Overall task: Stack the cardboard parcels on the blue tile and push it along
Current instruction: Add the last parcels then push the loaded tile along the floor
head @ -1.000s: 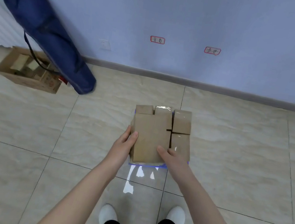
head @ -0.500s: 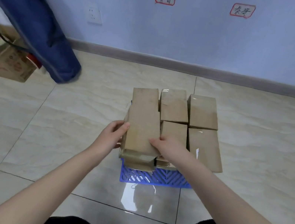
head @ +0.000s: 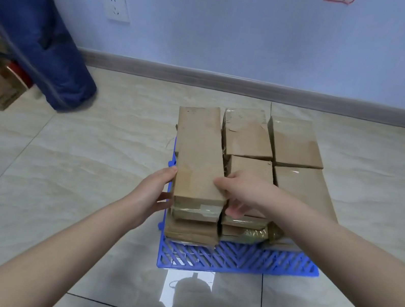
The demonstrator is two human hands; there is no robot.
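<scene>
Cardboard parcels (head: 295, 142) nearer; left hand (head: 152, 194), right hand (head: 244, 192) still around top parcel (head: 200, 150).

Bright, even indoor light, cool bluish cast. Glossy floor (head: 87, 161) throws white glare patch just near of blue tile (head: 231, 260), dark silhouette reflected in it. Shadows soft, faint. Wide-angle stretch at edges; skirting board (head: 234, 83) bows. Dark bag (head: 42, 32) far left slightly blurred.

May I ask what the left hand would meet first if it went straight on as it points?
The long parcel, leftmost on top; the left hand looks to be touching its edge, so nothing lies between.
</scene>
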